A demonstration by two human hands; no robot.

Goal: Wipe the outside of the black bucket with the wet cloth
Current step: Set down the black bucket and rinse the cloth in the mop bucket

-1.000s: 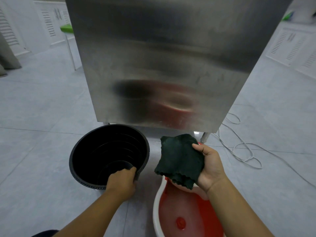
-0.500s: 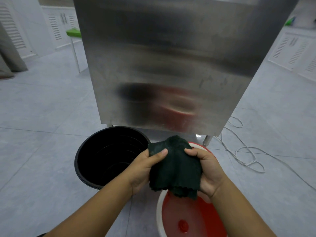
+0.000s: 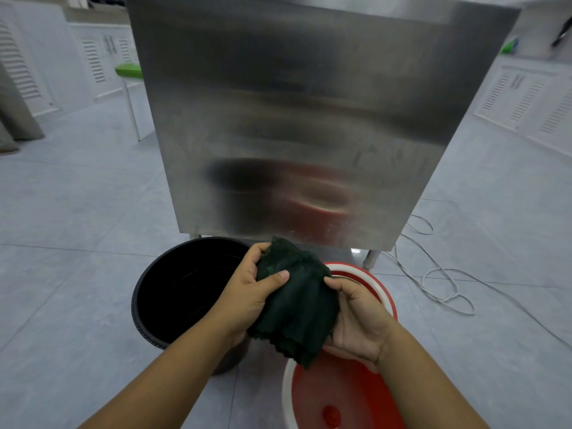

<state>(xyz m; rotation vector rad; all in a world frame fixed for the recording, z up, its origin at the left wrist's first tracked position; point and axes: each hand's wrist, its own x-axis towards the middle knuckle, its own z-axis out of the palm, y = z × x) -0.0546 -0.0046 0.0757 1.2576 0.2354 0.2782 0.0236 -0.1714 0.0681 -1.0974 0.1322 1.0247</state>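
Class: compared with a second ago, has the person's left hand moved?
Yes. The left hand has left the black bucket rim, moving right to grip the dark cloth over the red basin.

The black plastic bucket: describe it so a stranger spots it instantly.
Find the tall stainless-steel cabinet on the grey tiled floor. At its foot stand two round containers; the black plastic bucket is the left one. Unlike the red basin with a white rim, it is dark all over.
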